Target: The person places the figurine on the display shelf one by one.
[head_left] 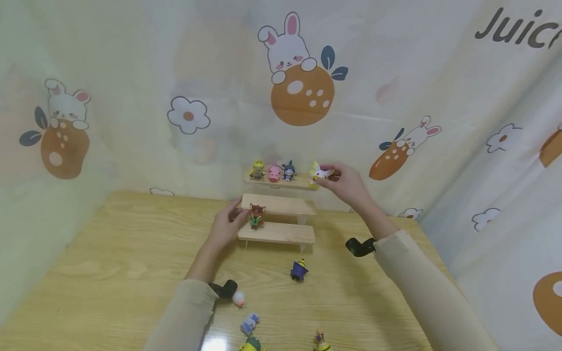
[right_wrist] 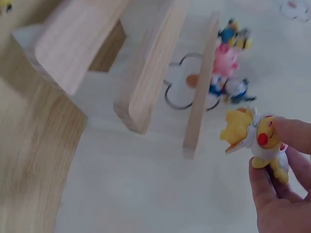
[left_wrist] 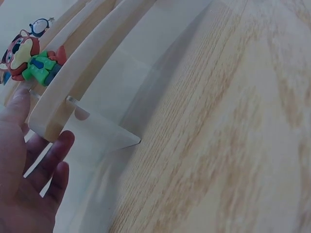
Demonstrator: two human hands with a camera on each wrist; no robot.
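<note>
I see the right hand (head_left: pixel 347 186) with thumb and fingers closed in a pinch on a white-and-yellow plastic figurine with round red cheeks (right_wrist: pixel 265 138). That figurine is by the right end of the top board (head_left: pixel 303 181) of a three-step pale wooden stand (head_left: pixel 285 204); my right wrist feed shows a gap between the two.

The left hand (head_left: pixel 226 226) is at the stand's left end, thumb parted from gently bent fingers; whether they grip the wood I cannot tell. Just beside the thumb, a red-brown fox figurine in a green jacket (head_left: pixel 256 218) stands near the left end of the bottom board (head_left: pixel 281 234).

Along the top board, from its left corner, I count a yellow-and-grey figurine (head_left: pixel 257 170), a pink pig figurine (head_left: pixel 274 173) and a dark-blue-and-white figurine (head_left: pixel 289 171).

On the wood-grain desk (head_left: pixel 110 263), a blue-caped figurine with a yellow top (head_left: pixel 299 270) lies near the bottom board's front edge. Towards the desk's near side I make out a small blue-and-white figurine (head_left: pixel 250 323) and a yellow figurine with a crown (head_left: pixel 322 343), partly cut off.
</note>
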